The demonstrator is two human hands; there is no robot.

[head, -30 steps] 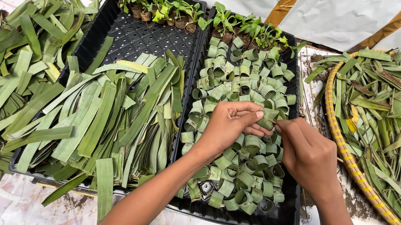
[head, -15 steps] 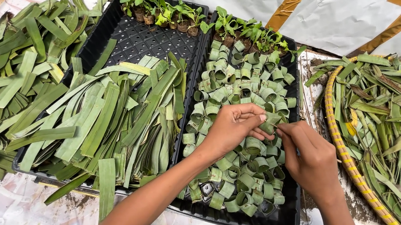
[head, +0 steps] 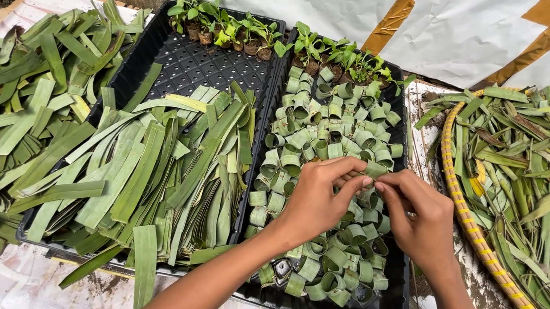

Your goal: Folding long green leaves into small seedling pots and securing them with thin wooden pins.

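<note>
My left hand (head: 320,197) and my right hand (head: 419,217) meet over the right black tray (head: 399,301), which is heaped with several rolled green leaf rings (head: 314,140). Between the fingertips of both hands sits one small rolled leaf ring (head: 373,170), pinched from both sides. The left black tray (head: 197,64) next to it holds a pile of flat cut leaf strips (head: 147,168) across its near half.
Small green seedlings in leaf pots (head: 242,32) line the far ends of both trays. Loose long leaves (head: 6,121) lie at the far left. A round woven basket (head: 469,222) of leaf scraps sits at the right. White sheeting (head: 477,4) covers the back.
Both hands have risen slightly from the pile of rings and drawn together, fingertips now closed on one leaf ring. The trays and leaves have not moved.
</note>
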